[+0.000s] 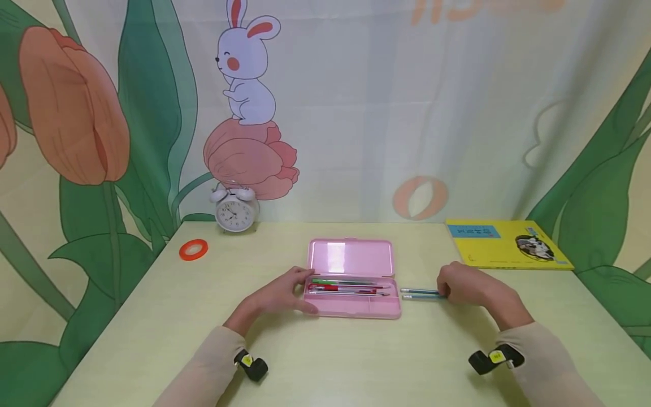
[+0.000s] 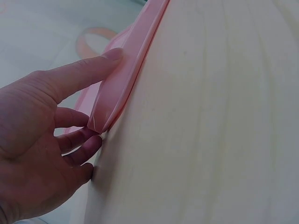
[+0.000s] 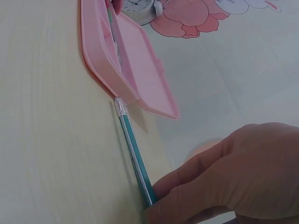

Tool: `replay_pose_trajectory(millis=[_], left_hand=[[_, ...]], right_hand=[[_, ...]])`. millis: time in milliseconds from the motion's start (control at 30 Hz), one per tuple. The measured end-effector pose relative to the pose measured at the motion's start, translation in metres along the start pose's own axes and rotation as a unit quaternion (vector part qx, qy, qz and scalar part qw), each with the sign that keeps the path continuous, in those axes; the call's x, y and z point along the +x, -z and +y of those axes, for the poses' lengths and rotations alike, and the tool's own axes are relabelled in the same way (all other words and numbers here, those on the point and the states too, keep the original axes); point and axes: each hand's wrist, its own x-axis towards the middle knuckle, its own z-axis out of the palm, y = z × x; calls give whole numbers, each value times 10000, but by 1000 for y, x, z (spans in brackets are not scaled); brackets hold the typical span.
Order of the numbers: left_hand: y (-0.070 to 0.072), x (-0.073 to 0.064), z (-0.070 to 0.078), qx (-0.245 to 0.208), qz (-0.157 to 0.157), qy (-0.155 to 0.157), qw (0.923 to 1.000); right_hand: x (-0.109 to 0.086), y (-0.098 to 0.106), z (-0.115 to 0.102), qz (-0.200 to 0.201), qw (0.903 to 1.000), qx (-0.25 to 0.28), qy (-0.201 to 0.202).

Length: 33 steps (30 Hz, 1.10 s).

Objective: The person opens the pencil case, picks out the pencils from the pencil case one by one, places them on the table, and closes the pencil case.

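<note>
A pink pencil case (image 1: 335, 307) lies with its lid (image 1: 362, 260) raised at the back. Inside its rear compartment are several pens and pencils, one of them a red pen (image 1: 330, 288). My left hand (image 1: 278, 293) holds the case's left end, thumb at the front wall and fingers round the corner, as the left wrist view shows on the case (image 2: 119, 88). To the right of the case, my right hand (image 1: 464, 284) pinches two pencils (image 1: 422, 298). Their eraser ends point at the case; in the right wrist view the teal pencils (image 3: 135, 156) overlap.
A white alarm clock (image 1: 235, 216) stands at the back left, near an orange-red ring (image 1: 194, 250). At the back right lies a yellow book (image 1: 495, 249). A printed curtain (image 1: 346, 113) hangs behind the table (image 1: 356, 362).
</note>
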Motion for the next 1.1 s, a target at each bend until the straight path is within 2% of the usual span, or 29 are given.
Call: replay_pose_trajectory(millis=[233, 567, 800, 1100], left_hand=[[0, -1, 2, -23, -4, 78, 10000], [1, 0, 1, 42, -16, 106, 9999], [1, 1, 0, 24, -12, -33, 10000], [1, 0, 0, 19, -26, -20, 10000]], right_hand=[[6, -4, 3, -67, 9999, 107, -32], [5, -2, 6, 14, 9997, 226, 27], [6, -1, 7, 5, 9999, 102, 83], [8, -2, 4, 109, 9999, -105, -7]])
